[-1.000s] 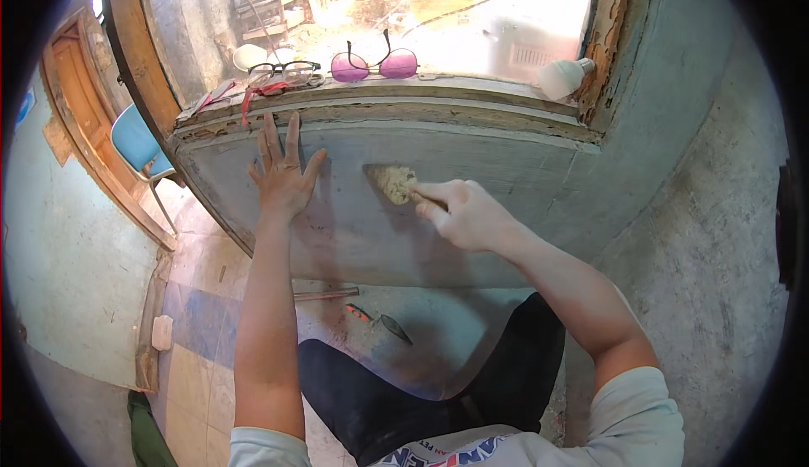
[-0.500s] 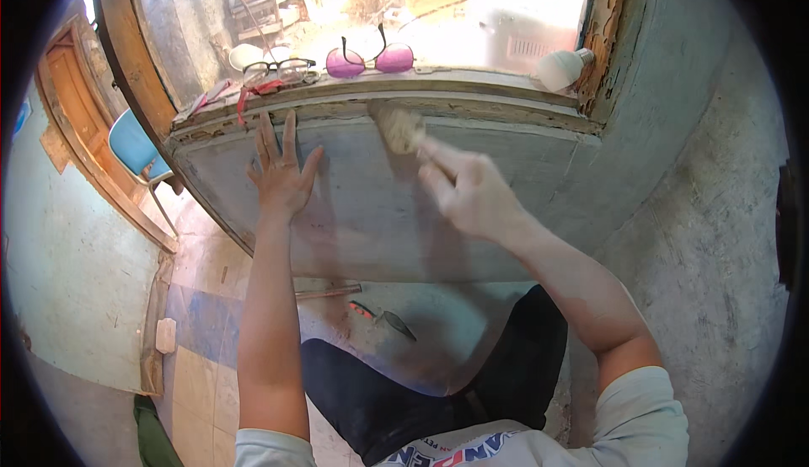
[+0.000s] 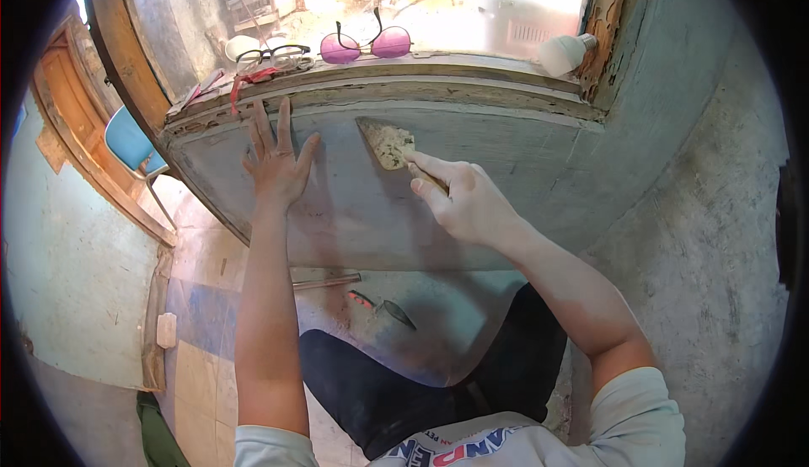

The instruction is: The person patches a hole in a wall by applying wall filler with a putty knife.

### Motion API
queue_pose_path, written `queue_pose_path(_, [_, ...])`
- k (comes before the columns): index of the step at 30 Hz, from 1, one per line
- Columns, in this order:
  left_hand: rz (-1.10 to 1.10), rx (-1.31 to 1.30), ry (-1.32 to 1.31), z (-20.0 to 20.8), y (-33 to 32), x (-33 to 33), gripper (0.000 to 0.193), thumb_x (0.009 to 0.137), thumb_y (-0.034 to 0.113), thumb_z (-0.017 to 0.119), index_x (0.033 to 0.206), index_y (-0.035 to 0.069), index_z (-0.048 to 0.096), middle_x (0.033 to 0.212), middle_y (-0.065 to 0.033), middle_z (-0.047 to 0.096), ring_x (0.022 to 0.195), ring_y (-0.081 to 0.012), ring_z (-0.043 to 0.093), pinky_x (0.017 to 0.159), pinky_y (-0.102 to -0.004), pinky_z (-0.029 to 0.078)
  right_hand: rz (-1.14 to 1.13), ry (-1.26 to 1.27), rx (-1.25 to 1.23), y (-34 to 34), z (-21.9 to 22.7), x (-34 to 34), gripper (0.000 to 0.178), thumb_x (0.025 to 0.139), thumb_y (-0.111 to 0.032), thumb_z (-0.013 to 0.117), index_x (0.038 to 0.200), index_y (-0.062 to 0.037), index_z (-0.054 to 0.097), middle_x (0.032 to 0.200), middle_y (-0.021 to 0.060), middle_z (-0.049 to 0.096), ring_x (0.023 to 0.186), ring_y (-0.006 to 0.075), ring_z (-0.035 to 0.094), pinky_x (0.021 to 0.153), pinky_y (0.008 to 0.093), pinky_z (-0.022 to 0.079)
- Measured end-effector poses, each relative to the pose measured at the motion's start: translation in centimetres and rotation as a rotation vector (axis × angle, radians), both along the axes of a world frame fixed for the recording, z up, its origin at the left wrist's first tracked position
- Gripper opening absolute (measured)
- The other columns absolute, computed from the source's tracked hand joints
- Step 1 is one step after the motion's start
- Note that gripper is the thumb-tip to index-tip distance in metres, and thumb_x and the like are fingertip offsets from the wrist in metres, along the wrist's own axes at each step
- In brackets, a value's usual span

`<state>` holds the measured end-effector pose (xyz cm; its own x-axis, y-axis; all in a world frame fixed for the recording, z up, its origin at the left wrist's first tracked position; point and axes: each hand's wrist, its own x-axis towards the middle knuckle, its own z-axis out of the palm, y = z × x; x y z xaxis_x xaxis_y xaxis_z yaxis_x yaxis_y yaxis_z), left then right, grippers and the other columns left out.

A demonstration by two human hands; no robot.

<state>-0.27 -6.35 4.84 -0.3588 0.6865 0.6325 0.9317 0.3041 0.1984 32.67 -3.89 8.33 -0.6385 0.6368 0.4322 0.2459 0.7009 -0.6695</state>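
My right hand [image 3: 472, 202] is wrapped round the wooden handle of a trowel [image 3: 389, 144]. The trowel's pointed blade, crusted with pale dried material, lies over the grey-blue wall [image 3: 506, 172] just below the window sill [image 3: 438, 88]. To its left, my left hand [image 3: 281, 164] is spread against the same wall, its fingertips reaching the sill's worn lower edge. Above that hand, a red strip of cloth or cord [image 3: 244, 88] hangs over the sill. Clear glasses [image 3: 274, 58] and pink-lensed sunglasses [image 3: 365, 43] rest on the sill.
A white light bulb [image 3: 563, 54] lies at the sill's right end. On the floor between my legs are a dark-bladed tool with an orange-and-black handle [image 3: 362, 300] and a rod [image 3: 324, 282]. A blue chair [image 3: 131, 140] stands at left by a wooden door [image 3: 80, 113].
The trowel has dropped from the sill's lower edge to the wall just beneath and shifted slightly left, my right hand moving with it. My left hand stays spread on the wall.
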Motion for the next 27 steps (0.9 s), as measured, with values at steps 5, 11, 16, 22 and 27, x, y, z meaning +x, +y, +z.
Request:
queue_pose_path(5, [0.012,-0.036,0.016,-0.5,0.3,0.1,0.085,0.102,0.068,0.052,0.171,0.039,0.013,0.181,-0.0064,-0.005,0.165,-0.0362,0.003,0.12,-0.0745,0.014,0.027,-0.397,-0.049,0.6,-2.6,-0.5,0.034,0.1,-0.019,0.061,0.127,0.0,0.069,0.104,0.0322,0.071,0.1,0.05,0.07,0.088,0.055,0.055])
queue_pose_path(11, [0.027,-0.036,-0.003,-0.5,-0.4,-0.2,0.086,0.1,0.068,0.055,0.171,0.041,0.013,0.181,-0.0053,-0.007,0.164,-0.0369,0.007,0.117,-0.0782,0.017,-0.042,0.047,0.06,0.6,3.7,-0.6,0.036,0.101,-0.022,0.061,0.129,-0.0012,0.07,0.106,0.0309,0.072,0.1,0.0494,0.07,0.091,0.0543,0.055])
queue_pose_path(16, [0.007,-0.016,0.011,-0.3,0.2,0.0,0.086,0.101,0.062,0.059,0.171,0.037,0.015,0.181,-0.0072,-0.004,0.164,-0.0409,0.007,0.117,-0.0776,0.017,0.08,-0.262,-0.063,-0.1,-0.5,-0.1,0.04,0.101,-0.022,0.06,0.134,-0.0023,0.069,0.114,0.0323,0.07,0.11,0.0477,0.068,0.099,0.0532,0.052])
queue_pose_path(22, [0.028,-0.039,0.002,-0.5,0.1,-0.2,0.086,0.1,0.061,0.059,0.171,0.037,0.016,0.181,-0.0075,-0.004,0.163,-0.0406,0.009,0.117,-0.0776,0.018,0.011,-0.247,-0.032,0.9,0.7,-0.3,0.035,0.101,-0.021,0.06,0.128,-0.0013,0.07,0.109,0.0315,0.072,0.105,0.0497,0.068,0.093,0.0541,0.053])
queue_pose_path(27, [0.011,0.028,0.045,-0.3,0.2,-0.2,0.086,0.101,0.062,0.058,0.171,0.037,0.015,0.181,-0.007,-0.004,0.164,-0.0396,0.009,0.117,-0.0768,0.017,0.031,-0.029,-0.022,0.0,-1.1,-0.5,0.038,0.101,-0.021,0.059,0.133,-0.0023,0.068,0.107,0.032,0.072,0.102,0.0512,0.068,0.091,0.0539,0.054])
